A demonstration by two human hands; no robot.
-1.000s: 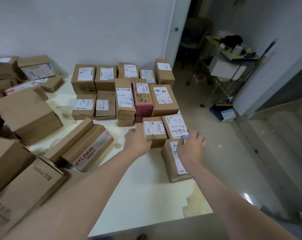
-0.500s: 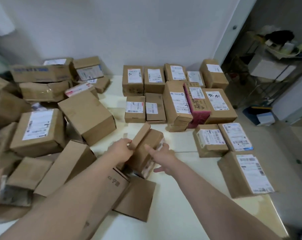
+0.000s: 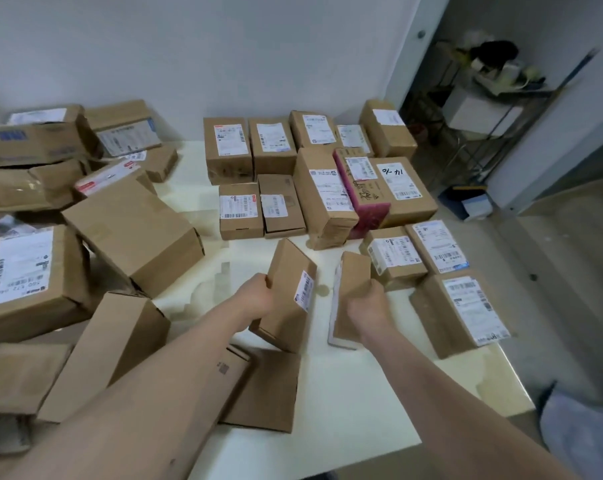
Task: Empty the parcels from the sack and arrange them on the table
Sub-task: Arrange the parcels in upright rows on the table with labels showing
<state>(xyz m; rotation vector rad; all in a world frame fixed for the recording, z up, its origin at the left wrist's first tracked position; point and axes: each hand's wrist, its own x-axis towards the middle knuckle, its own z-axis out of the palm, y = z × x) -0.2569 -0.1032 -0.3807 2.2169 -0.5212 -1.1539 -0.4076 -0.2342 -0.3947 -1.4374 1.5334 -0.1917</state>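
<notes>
Head view: left hand point(image 3: 255, 296) curls round the near edge of a flat brown parcel point(image 3: 282, 306), barcode label on its side face, held tilted with its long axis running away from the person. Right hand point(image 3: 369, 303) clasps a second flat parcel point(image 3: 353, 282) stood on its long edge, low over the cream tabletop point(image 3: 345, 393). Sorted rows point(image 3: 327, 188) lie ahead and rightward, label-up; the second flat parcel sits nearer, just beside the front-row labelled box point(image 3: 393, 258), and likely goes down first.
</notes>
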